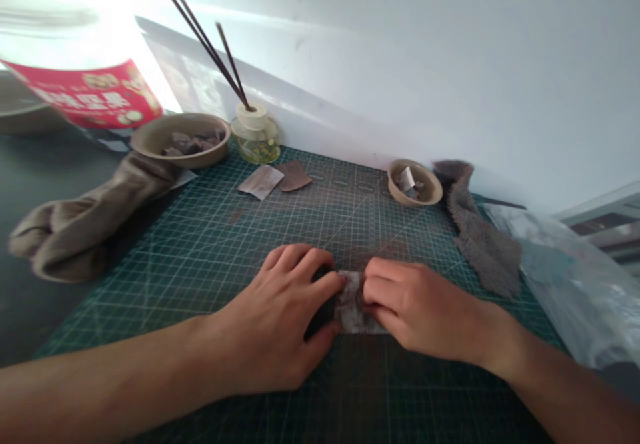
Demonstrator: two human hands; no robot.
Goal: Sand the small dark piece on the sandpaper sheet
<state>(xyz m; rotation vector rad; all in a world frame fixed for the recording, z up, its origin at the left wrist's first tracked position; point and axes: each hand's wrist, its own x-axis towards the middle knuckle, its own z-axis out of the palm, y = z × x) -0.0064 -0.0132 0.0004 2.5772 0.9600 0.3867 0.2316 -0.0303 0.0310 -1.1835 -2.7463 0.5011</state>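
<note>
A small, smudged grey-white sheet (350,304) lies on the green cutting mat (330,217) between my hands. My left hand (283,317) holds down its left side, with the index fingertip near the upper corner and the thumb near the lower one. A dark patch shows in the gap between that thumb and finger; I cannot tell if it is an object or shadow. On the sheet's right part rests my right hand (413,304), fingers curled and pressed together. Whatever they pinch is hidden.
Behind lie two small squares, one pale (261,181) and one brown (294,175). Bowls of scraps stand left (145,141) and right (397,194). A reed diffuser (256,141), a red-labelled jar (100,94), brown cloth (80,231), grey cloth (483,247) and plastic bag (575,284) surround the mat.
</note>
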